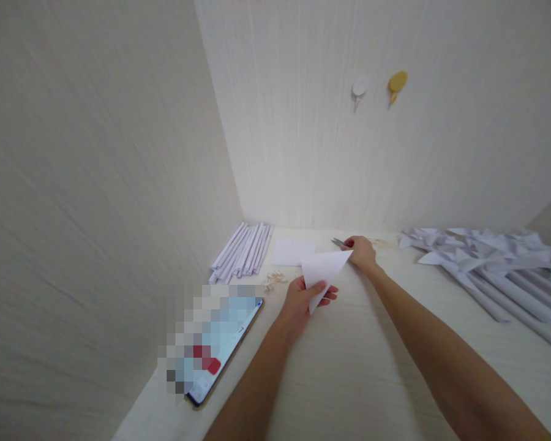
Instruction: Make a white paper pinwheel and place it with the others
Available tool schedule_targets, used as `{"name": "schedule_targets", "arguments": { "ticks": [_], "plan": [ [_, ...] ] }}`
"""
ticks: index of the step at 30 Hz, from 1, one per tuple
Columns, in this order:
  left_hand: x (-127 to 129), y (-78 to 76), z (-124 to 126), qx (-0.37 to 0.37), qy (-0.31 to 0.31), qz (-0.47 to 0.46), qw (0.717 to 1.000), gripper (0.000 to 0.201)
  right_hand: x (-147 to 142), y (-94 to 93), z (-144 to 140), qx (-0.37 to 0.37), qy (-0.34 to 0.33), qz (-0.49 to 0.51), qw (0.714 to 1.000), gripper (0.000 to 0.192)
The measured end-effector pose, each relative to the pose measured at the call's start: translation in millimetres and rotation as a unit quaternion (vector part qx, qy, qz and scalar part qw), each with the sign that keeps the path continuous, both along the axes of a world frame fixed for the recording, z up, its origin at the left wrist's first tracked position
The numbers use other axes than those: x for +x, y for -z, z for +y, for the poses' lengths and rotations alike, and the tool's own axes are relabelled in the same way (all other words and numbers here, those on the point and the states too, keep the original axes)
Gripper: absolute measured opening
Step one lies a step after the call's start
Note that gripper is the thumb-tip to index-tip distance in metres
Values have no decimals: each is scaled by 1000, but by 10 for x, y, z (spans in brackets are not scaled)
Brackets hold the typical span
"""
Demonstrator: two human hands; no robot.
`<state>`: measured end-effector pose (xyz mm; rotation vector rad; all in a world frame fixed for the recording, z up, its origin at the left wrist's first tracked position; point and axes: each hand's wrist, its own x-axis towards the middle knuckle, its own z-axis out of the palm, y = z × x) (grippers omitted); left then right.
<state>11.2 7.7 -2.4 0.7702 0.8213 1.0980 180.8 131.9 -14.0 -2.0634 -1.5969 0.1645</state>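
Note:
My left hand (300,301) pinches a white paper triangle (324,269) by its lower corner, holding it just above the pale table (349,367). My right hand (362,251) is further back, closed around scissors (340,243) whose metal blades point left, next to the triangle's far tip. A flat white sheet (292,252) lies behind the triangle.
A bundle of rolled white paper sticks (242,250) lies at the back left by the wall corner. Small wooden bits (274,280) sit beside it. A phone (220,346) lies at the front left. Paper pinwheels on long rolled stems (500,263) cover the right. Two hooks (379,86) hang on the wall.

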Motion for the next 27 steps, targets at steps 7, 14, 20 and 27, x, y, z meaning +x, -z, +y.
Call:
{"name": "schedule_targets", "arguments": {
  "ticks": [7, 14, 20, 27],
  "plan": [
    [2, 20, 11, 2, -4, 3, 1000, 20, 11, 13, 22, -5, 9, 30, 1000, 16],
    [-4, 39, 18, 7, -5, 11, 1000, 24, -1, 1, 11, -10, 12, 32, 999, 17],
    [0, 21, 10, 6, -8, 8, 1000, 21, 5, 20, 23, -6, 7, 32, 999, 15],
    [6, 9, 4, -3, -9, 8, 1000, 15, -8, -16, -49, 47, -9, 4, 999, 17]
  ]
}}
